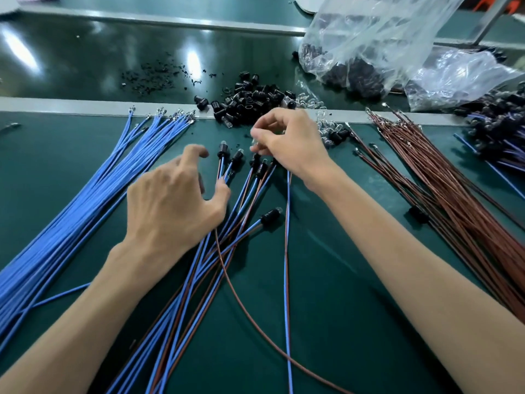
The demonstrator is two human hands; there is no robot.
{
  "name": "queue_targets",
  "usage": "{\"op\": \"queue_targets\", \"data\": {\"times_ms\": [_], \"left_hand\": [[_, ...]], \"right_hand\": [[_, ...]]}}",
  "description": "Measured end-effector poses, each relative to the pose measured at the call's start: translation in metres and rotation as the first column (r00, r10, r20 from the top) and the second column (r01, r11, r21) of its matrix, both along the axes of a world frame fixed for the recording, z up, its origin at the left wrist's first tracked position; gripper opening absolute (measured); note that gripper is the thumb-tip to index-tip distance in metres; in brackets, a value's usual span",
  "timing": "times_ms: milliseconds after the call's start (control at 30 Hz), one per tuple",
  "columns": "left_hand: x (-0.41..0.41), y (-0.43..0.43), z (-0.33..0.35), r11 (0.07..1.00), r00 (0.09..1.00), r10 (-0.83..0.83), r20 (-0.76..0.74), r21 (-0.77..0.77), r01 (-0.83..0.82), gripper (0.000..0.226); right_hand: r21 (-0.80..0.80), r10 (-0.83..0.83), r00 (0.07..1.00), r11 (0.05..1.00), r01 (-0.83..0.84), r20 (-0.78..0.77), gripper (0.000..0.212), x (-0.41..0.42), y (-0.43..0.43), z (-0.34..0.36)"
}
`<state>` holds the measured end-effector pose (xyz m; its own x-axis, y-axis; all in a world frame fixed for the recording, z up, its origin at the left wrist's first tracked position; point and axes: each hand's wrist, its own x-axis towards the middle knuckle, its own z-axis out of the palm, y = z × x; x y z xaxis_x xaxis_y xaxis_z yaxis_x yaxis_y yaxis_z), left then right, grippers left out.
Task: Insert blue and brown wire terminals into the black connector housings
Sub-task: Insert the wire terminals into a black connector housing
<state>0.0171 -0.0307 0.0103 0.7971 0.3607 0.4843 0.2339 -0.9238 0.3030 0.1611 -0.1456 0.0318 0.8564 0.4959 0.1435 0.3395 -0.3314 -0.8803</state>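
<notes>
Two loose bundles lay on the green worktop (341,294): blue wires (85,209) on the left and brown wires (454,194) on the right, both with their terminals pointing away from the person. Between them fanned fitted pairs (241,194), each a blue and a brown lead ending in one of the black housings (236,157). The left hand (173,200) hovered palm down over these, fingers curled, thumb touching the leads; whether its grip enclosed anything could not be told. The right hand (289,140) sat just beyond, its grip pinched at the fingertips on a small clear piece (254,143), too blurred to name. A single pair (287,223) ran from under that hand straight towards the near edge. Past the hands, across a pale strip (85,105), sat a heap (250,98) of empty housings, with clear bulbs (326,129) just right of it and black crumbs (153,76) scattered to its left. Clear bags (369,38) holding dark parts stood at the far right, and a pile (497,123) of more fitted leads lay below them.
</notes>
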Motion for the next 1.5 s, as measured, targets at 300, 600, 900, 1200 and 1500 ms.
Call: {"op": "queue_targets", "data": {"times_ms": [300,600,900,1200,1500], "left_hand": [[0.006,0.003,-0.010,0.997,0.997,-0.071,-0.039,-0.041,0.069,0.031],[0.005,0.002,-0.009,0.989,0.993,-0.114,0.039,-0.089,0.117,0.037],[0.005,0.007,-0.012,0.942,0.932,-0.271,0.239,-0.135,0.308,0.024],[0.000,0.001,-0.004,0.966,0.962,-0.240,0.128,-0.067,0.250,0.026],[-0.002,-0.004,-0.001,0.953,0.949,-0.295,0.106,-0.037,0.301,0.028]], "right_hand": [[-0.546,-0.008,0.890,0.787,0.287,0.456,0.022,0.042,0.045,-0.006],[-0.284,-0.061,0.914,0.940,0.187,0.400,0.012,0.011,0.032,0.000],[0.177,0.208,0.946,0.970,-0.167,-0.248,0.008,-0.061,-0.009,0.011],[-0.553,-0.369,0.806,0.590,0.588,0.463,0.033,0.003,-0.107,-0.012],[-0.440,-0.428,0.750,0.620,0.649,0.503,0.016,0.013,-0.117,-0.024]]}}
